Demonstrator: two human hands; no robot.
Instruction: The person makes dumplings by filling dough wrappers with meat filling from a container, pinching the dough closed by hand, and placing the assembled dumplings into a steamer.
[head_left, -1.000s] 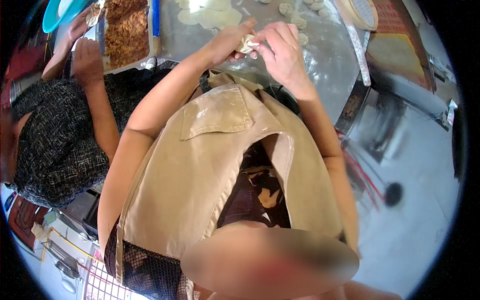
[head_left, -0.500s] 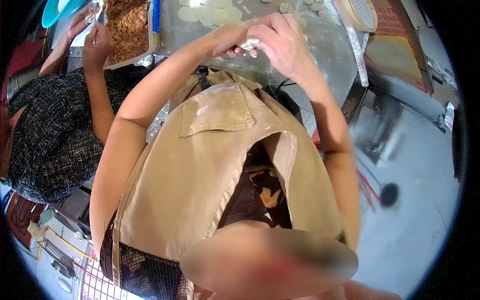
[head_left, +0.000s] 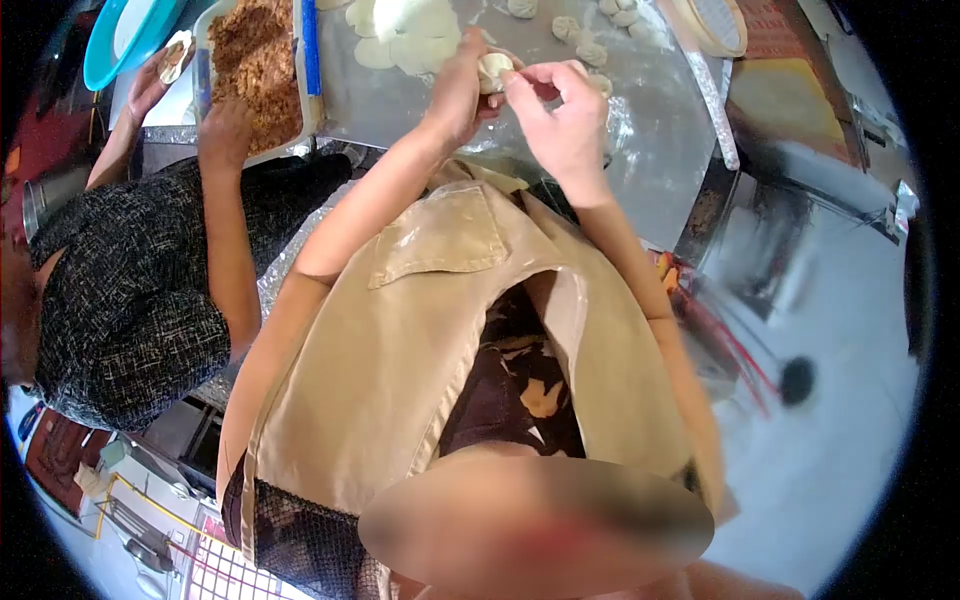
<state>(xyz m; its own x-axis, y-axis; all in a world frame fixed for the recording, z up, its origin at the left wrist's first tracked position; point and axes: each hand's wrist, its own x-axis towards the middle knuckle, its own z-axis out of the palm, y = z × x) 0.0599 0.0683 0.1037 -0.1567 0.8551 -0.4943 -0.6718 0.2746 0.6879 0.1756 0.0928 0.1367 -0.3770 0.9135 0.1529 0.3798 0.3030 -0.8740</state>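
Observation:
A small pale dough bun [head_left: 492, 70] is held above the metal tabletop. My left hand [head_left: 458, 95] cups it from the left, its fingers curled round the far side and underneath. From the right, my right hand [head_left: 566, 115] pinches the bun's near-right edge between thumb and forefinger. Flat round dough wrappers [head_left: 385, 50] lie overlapping on the table just beyond my left hand. Several round dough pieces [head_left: 565, 28] sit beyond my right hand. Whether filling is inside the bun is hidden.
At left, a co-worker's hand [head_left: 145, 92] holds a filled wrapper [head_left: 174, 62]; the other hand [head_left: 226, 130] reaches into a tray of brown filling [head_left: 262, 75]. A teal bowl [head_left: 98, 62] stands behind. Along the right table edge lie a floury rod [head_left: 712, 110] and a round sieve [head_left: 738, 35].
Both hands have turned so the bun's top shows, and my right forearm has swung inward. The co-worker's near hand has moved from beside the wrapper into the filling tray.

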